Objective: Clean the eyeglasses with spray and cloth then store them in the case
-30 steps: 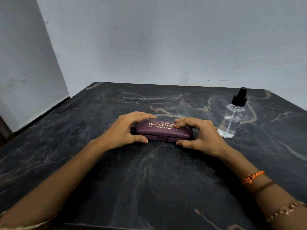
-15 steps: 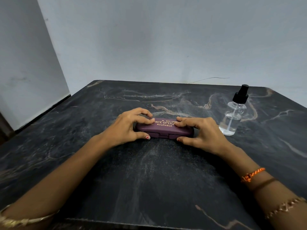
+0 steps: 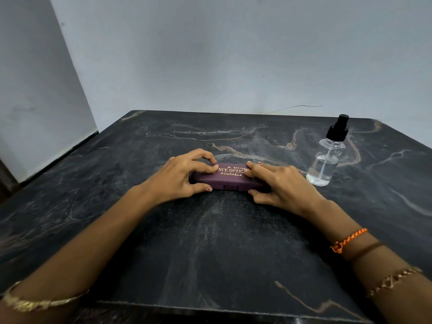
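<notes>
Both hands grip the shut case (image 3: 230,177) mid-table: left hand (image 3: 184,176) pinching its left end, right hand (image 3: 278,183) its right. The spray (image 3: 327,157) stands right of the case. Glasses are unseen, probably inside. Opening comes next: thumbs prise the front latch.

A dark marble counter (image 3: 210,242) with pale tan and white veins fills the lower view. Beyond the counter's far edge rises a plain grey-blue wall (image 3: 233,54). To the counter's left stands a second wall panel (image 3: 35,90), meeting the first at a corner. A thin dark wire (image 3: 297,107) runs along the wall just above the counter's far right edge.
</notes>
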Demonstrator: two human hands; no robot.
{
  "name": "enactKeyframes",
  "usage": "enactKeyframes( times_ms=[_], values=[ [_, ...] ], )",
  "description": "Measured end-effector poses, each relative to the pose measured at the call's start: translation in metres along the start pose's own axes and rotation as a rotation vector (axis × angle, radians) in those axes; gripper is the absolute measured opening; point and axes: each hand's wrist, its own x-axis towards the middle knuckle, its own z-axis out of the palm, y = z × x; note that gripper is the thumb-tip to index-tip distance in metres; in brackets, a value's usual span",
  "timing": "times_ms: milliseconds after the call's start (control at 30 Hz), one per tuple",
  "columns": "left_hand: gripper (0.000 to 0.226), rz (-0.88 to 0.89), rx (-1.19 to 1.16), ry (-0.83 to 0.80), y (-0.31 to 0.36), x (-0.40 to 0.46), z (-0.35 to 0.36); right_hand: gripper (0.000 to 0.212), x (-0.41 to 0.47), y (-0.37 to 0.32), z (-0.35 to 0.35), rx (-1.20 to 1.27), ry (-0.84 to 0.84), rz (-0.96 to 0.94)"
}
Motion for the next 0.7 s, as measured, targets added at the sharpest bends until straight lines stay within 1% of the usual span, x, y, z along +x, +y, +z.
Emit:
enactKeyframes(
  times_ms=[67, 200, 267, 333, 433, 567, 700],
  values=[
    [0.039, -0.005, 0.001, 0.006, 0.001, -0.001, 0.000, 0.039, -0.001, 0.001, 0.001, 0.017, -0.003, 0.018],
    [0.043, -0.054, 0.003, 0.014, -0.001, -0.002, 0.001, 0.044, 0.000, 0.005, 0.003, 0.031, 0.004, 0.128],
    [0.048, -0.081, 0.035, 0.001, -0.004, -0.002, 0.001, 0.053, 0.000, 0.006, 0.006, 0.016, 0.000, 0.143],
    [0.056, -0.107, 0.074, -0.024, -0.007, -0.003, 0.004, 0.065, -0.001, 0.006, 0.008, 0.038, -0.049, 0.173],
    [0.068, -0.129, 0.096, -0.027, -0.009, -0.005, 0.010, 0.080, -0.004, 0.003, 0.010, 0.050, -0.077, 0.261],
    [0.079, -0.182, 0.157, -0.010, -0.006, -0.007, 0.014, 0.084, -0.007, -0.002, 0.011, 0.045, -0.049, 0.336],
    [0.083, -0.211, 0.255, 0.031, 0.001, -0.010, 0.015, 0.088, -0.008, -0.008, 0.007, -0.078, -0.025, 0.398]
  ],
)
